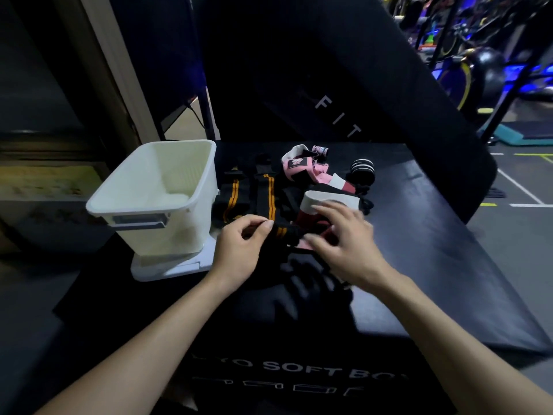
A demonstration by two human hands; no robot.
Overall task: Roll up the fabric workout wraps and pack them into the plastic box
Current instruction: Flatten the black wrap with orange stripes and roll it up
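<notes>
Head view shows me the black fabric wrap with orange stripes (270,202) lying limp on the black padded table (419,244), at 3 o'clock of the white plastic box (155,190), just beside it. I judge it light, soft and floppy, best taken at its near end for rolling. My left hand (239,250) pinches that near end between thumb and curled fingers. My right hand (344,244), fingers spread and released, hovers blurred over the red and white wrap (317,205); contact I cannot tell
</notes>
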